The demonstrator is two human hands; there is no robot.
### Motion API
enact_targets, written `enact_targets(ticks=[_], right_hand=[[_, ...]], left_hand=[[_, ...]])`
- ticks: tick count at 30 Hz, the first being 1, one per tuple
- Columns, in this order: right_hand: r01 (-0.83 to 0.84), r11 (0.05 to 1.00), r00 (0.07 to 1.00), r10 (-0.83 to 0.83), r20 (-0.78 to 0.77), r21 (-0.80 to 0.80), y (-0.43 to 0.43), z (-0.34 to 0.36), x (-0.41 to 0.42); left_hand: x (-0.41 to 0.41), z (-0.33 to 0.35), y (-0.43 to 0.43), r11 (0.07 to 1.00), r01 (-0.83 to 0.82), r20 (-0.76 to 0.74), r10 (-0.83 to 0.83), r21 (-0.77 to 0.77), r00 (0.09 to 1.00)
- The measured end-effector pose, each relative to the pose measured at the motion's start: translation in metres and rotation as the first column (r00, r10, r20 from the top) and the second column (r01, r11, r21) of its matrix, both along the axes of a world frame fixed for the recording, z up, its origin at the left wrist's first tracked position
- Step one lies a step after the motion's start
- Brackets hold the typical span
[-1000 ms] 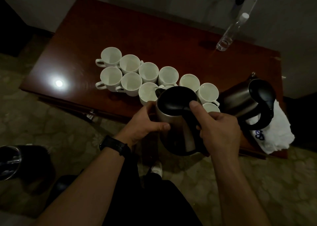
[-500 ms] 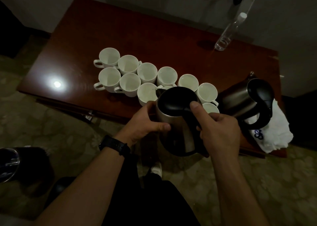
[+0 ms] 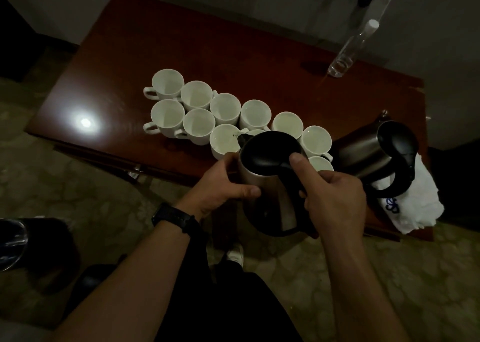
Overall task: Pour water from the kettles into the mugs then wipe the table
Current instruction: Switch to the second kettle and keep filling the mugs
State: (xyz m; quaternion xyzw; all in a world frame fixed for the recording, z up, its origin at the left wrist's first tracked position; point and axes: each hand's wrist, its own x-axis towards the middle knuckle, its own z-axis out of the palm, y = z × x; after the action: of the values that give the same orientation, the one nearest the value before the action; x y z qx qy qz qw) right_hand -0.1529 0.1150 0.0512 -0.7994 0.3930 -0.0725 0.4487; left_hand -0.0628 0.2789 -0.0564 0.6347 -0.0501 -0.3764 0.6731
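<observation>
R grip [image 3: 335, 198]: steel kettle [image 3: 272, 211], blk lid [image 3: 265, 149]

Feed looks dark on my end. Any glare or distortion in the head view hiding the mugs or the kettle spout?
Head view: dim overall, yet the white mugs read clearly; one round glare spot sits on the table left of them, hiding nothing; the black spout of the held kettle is murky; wide-angle bending tilts the bottle.

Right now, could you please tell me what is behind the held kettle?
The kettle covers most of one mug by its spout and half of another mug near the right hand. Their insides are mostly hidden.
</observation>
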Motion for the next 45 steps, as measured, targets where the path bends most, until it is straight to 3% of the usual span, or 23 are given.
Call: enact_targets(ticks=[45], right_hand=[[-0.023, 1.0, 0.999, 0.024, -0.034, 0.008, -0.0005, 0.0008, 0.0032]], left_hand=[[0.0036, -0.0014, 0.0033, 1.0, -0.015, 0.02, 0.015, 0.027, 1.0]])
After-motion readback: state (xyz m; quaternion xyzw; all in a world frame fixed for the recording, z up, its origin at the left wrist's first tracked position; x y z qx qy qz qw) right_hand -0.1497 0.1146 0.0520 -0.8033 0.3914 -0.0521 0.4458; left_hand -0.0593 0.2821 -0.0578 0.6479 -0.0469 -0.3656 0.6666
